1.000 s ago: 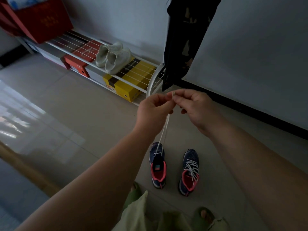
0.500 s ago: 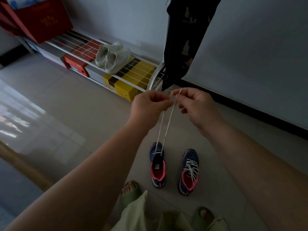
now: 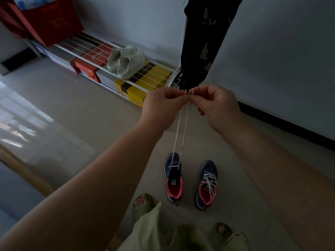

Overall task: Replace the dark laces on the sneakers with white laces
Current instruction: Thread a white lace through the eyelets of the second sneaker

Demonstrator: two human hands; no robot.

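White lace ends pinched at our fingertips, one end per hand, both hands raised in front of us. Left hand: thumb and forefinger closed on one lace tip, the other fingers curled in behind. Right hand: same pinch on the other tip, which pokes up just above the fingers; remaining fingers loosely bent. The two hands sit almost touching at the pinch points.

From there the two strands run down, close together and taut, to the left sneaker on the floor. We see the lace cross the lowest eyelets near the toe as a single white bar; the rest of that shoe's tongue is bare, pink lining showing at the collar. Right sneaker stands just beside it, toes pointing the same way, white lace already criss-crossed up its front with loose ends lying toward the opening.

Nearer us: our feet in green slippers, pale green garment at the bottom edge.

Farther out: low white wire shoe rack along the wall, a pale pair of shoes on top, orange box and yellow box beneath, red box at its far end. Dark clothing hangs by the wall corner. Tiled floor, dim light.
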